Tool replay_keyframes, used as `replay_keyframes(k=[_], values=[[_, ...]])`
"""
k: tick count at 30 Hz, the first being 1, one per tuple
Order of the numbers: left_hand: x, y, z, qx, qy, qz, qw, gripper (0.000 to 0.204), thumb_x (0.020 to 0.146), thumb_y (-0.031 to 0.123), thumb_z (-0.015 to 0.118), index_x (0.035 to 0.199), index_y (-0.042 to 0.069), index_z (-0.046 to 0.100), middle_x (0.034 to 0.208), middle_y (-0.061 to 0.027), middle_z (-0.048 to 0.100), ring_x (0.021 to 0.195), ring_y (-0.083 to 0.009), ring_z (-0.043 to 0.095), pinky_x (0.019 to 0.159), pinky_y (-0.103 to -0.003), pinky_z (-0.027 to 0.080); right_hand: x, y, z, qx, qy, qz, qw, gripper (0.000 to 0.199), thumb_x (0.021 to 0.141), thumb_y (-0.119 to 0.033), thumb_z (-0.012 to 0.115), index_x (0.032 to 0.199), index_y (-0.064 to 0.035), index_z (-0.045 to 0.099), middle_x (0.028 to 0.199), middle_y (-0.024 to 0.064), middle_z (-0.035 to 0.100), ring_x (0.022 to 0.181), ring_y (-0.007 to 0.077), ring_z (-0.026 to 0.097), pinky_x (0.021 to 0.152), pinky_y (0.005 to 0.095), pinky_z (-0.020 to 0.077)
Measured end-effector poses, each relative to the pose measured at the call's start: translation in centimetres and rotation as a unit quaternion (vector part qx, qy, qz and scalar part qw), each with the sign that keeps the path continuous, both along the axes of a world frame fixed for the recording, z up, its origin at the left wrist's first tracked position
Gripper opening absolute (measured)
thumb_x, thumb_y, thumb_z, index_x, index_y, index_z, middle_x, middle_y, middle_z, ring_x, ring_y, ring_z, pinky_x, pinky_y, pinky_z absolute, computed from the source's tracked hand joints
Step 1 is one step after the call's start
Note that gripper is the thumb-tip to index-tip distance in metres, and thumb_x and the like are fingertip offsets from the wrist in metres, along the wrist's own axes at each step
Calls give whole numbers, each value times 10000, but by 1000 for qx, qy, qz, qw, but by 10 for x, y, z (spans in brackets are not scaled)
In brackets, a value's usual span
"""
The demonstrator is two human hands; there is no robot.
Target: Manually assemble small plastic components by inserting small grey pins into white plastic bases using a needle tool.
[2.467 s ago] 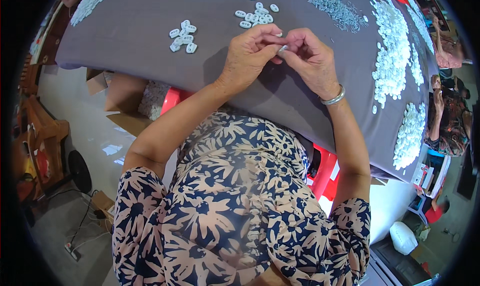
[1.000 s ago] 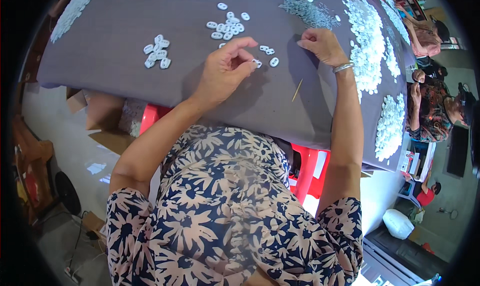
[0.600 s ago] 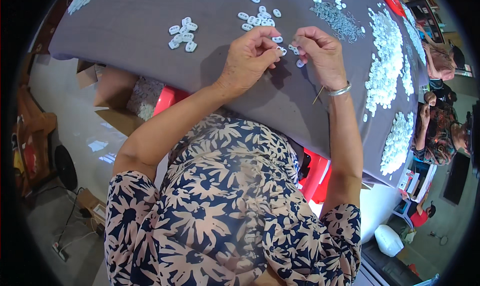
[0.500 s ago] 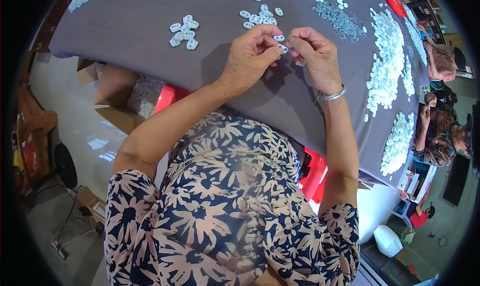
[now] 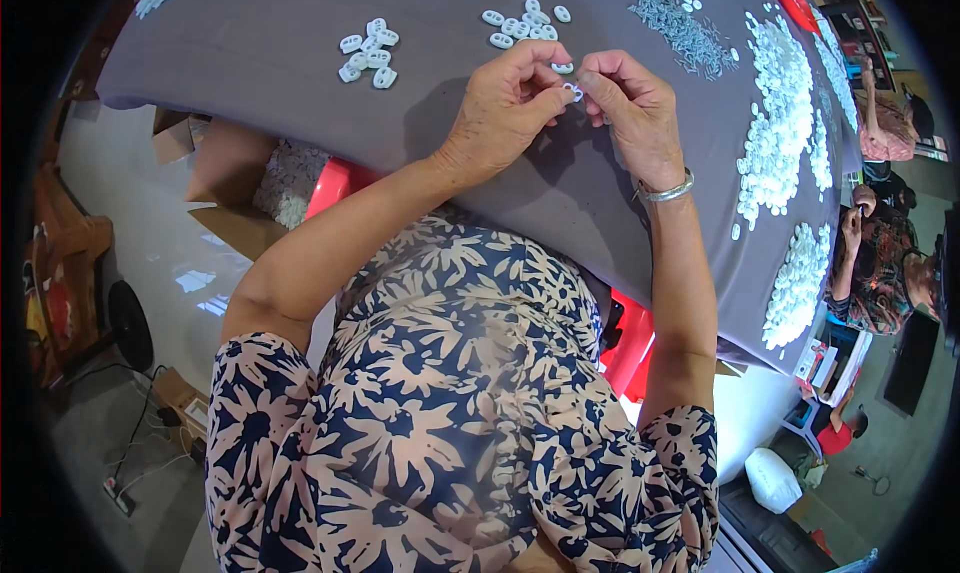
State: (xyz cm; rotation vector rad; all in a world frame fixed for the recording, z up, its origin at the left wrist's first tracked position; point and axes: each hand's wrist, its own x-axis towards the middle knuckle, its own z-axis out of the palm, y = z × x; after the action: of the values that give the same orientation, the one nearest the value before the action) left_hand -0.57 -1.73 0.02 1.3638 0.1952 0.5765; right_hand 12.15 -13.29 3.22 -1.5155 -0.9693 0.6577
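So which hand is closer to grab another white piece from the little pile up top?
Probably the left hand: the small pile lies just above its fingers. The right hand sits further aside.

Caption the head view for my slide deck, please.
Both hands, left hand and right hand, pinch a small white piece over a grey table.

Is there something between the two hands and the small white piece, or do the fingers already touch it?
Nothing visible stands between. The left hand and right hand meet above the grey table, and their fingertips pinch the small white piece directly.
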Motion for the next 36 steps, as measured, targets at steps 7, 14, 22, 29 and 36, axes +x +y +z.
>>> replay_keyframes(k=[7,14,22,29,36], values=[[1,0,-3,-3,-8,-3,1000,301,871,5,602,1163,25,533,861,-33,615,741,-73,574,663,-220,495,1,-2,2,-11,-31,21,999,141,934,-148,593,970,-17,629,774,-37,560,659,30,488,577,184,427],[2,-1,-5,8,-14,8,1000,260,853,-7,593,1104,25,531,796,-6,594,683,-51,558,612,-195,472,5,-2,1,-31,-48,43,997,162,939,-153,587,980,-1,623,796,-27,574,670,36,499,583,186,434],[0,-4,-3,13,0,21,1000,287,843,-17,581,1123,17,524,783,-15,595,668,-61,561,592,-206,474,-2,0,3,-75,-112,15,991,181,934,-190,602,935,-12,638,692,-34,566,573,24,487,511,176,421],[1,-4,-4,32,31,35,998,383,852,-38,597,1218,20,500,843,-15,593,746,-69,573,668,-219,519,-5,1,4,-93,-135,-8,987,193,927,-209,613,920,-18,642,672,-39,568,551,18,500,478,173,428],[2,-5,-3,5,3,33,999,359,838,-16,612,1179,13,503,794,-16,597,669,-69,557,601,-212,487,3,-3,16,-70,-64,-31,995,176,926,-198,607,952,-29,647,730,-25,603,622,18,533,533,174,453]])
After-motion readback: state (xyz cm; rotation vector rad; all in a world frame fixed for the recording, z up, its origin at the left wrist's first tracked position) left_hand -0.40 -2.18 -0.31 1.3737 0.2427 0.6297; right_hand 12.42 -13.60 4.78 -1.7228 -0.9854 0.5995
